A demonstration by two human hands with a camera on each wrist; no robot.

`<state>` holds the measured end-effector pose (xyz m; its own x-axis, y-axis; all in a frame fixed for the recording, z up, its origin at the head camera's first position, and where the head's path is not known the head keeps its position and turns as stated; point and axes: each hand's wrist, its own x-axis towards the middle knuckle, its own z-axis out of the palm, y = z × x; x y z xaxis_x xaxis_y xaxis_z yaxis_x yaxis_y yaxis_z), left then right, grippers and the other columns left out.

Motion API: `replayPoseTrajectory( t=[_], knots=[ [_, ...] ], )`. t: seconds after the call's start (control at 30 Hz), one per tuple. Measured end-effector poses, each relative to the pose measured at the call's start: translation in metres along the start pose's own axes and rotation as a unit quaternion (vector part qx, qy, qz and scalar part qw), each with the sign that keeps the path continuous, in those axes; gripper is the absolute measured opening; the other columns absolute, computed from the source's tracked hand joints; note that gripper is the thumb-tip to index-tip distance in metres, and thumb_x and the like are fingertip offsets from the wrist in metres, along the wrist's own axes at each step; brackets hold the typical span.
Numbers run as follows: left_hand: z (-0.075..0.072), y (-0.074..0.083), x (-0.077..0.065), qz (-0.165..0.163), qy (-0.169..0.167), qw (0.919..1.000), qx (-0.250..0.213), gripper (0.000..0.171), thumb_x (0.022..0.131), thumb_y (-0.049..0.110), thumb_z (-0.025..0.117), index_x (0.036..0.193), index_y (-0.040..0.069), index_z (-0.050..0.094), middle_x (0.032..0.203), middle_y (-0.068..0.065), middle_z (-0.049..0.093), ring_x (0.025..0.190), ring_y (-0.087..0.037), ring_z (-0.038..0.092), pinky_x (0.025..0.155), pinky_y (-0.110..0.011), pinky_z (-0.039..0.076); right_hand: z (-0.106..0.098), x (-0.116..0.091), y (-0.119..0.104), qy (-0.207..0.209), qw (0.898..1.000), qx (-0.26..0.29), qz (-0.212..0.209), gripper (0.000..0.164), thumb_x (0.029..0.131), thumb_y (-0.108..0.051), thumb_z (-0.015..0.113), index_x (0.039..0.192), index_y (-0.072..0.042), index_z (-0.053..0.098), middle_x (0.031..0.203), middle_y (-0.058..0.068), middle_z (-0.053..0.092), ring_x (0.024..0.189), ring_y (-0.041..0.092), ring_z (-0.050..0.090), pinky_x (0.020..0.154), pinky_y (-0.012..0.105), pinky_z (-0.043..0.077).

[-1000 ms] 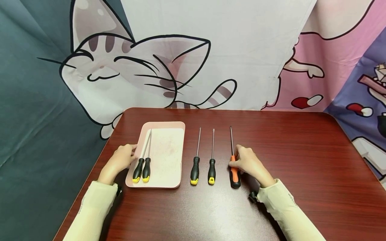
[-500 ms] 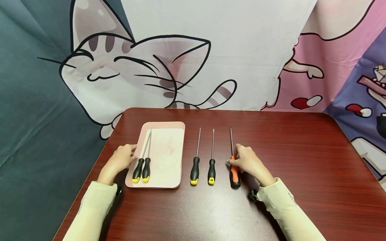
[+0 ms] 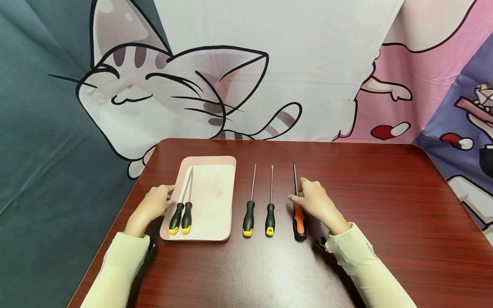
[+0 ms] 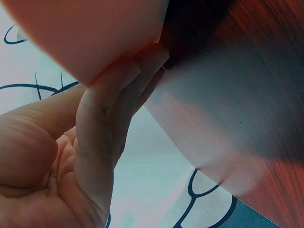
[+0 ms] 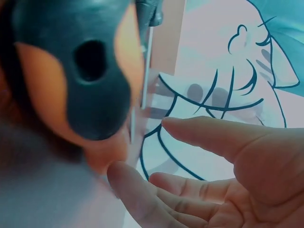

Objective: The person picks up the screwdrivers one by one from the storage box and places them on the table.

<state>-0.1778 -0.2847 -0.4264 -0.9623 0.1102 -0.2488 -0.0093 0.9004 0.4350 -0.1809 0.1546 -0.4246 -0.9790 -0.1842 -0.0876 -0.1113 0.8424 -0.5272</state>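
An orange-and-black screwdriver (image 3: 299,224) lies on the table, its shaft pointing away from me. Over the top of its handle is my right hand (image 3: 317,201), thumb and fingers spread apart; the right wrist view shows a gap between the thumb and the handle (image 5: 92,66). My left hand (image 3: 155,203) touches the left side of the pink tray (image 3: 225,160). In the left wrist view its extended fingers (image 4: 97,123) lie against the tray's edge. Two black-and-yellow screwdrivers (image 3: 187,217) rest side by side at the tray's left, shaft tips together.
Between the tray and the orange screwdriver, two more black-and-yellow screwdrivers, one nearer the tray (image 3: 248,218) and one further right (image 3: 270,219), lie parallel on the brown wooden table (image 3: 385,192). Behind the table hangs a cat-print cloth (image 3: 327,64).
My right hand has loosened from the orange screwdriver's handle, its fingers spreading and shifting slightly away from me. The screwdriver stays on the table. My left hand and the tray keep their place.
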Motion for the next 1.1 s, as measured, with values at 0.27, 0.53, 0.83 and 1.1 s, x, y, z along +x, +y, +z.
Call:
replayPoseTrajectory(
  t=[0.27, 0.53, 0.83, 1.1],
  knots=[
    [0.0, 0.001, 0.0, -0.002, 0.002, 1.0, 0.003, 0.052, 0.094, -0.003, 0.062, 0.141, -0.016, 0.044, 0.113, -0.033, 0.065, 0.088, -0.035, 0.07, 0.054, -0.033, 0.058, -0.002, 0.008, -0.018, 0.012, 0.999, 0.005, -0.029, 0.03, 0.089, -0.023, 0.075, 0.09, 0.001, 0.058, 0.079, 0.012, 0.062, 0.065, 0.027, 0.058, 0.059, 0.04, 0.05],
    [0.0, 0.001, 0.0, -0.009, 0.0, 1.0, -0.002, 0.052, 0.095, -0.004, 0.062, 0.142, -0.015, 0.043, 0.112, -0.032, 0.066, 0.083, -0.03, 0.07, 0.055, -0.032, 0.058, -0.002, 0.012, -0.037, 0.01, 0.999, 0.015, -0.046, 0.028, 0.091, -0.024, 0.073, 0.089, 0.001, 0.06, 0.087, 0.016, 0.066, 0.07, 0.027, 0.06, 0.065, 0.041, 0.053],
    [0.0, 0.002, 0.0, -0.013, -0.001, 0.9999, 0.002, 0.051, 0.095, -0.003, 0.061, 0.142, -0.015, 0.043, 0.113, -0.032, 0.066, 0.084, -0.031, 0.07, 0.055, -0.032, 0.058, 0.002, 0.018, -0.06, 0.03, 0.995, 0.033, -0.09, 0.025, 0.089, -0.018, 0.075, 0.081, 0.0, 0.06, 0.072, 0.005, 0.059, 0.062, 0.018, 0.052, 0.059, 0.032, 0.046],
    [-0.001, 0.002, 0.0, -0.012, -0.001, 0.9999, 0.006, 0.051, 0.096, -0.002, 0.061, 0.142, -0.014, 0.044, 0.115, -0.032, 0.065, 0.089, -0.033, 0.07, 0.056, -0.033, 0.058, 0.007, 0.022, -0.078, 0.022, 0.994, 0.039, -0.095, 0.025, 0.09, -0.021, 0.074, 0.085, -0.001, 0.061, 0.072, 0.004, 0.059, 0.062, 0.017, 0.053, 0.06, 0.031, 0.047]
  ],
)
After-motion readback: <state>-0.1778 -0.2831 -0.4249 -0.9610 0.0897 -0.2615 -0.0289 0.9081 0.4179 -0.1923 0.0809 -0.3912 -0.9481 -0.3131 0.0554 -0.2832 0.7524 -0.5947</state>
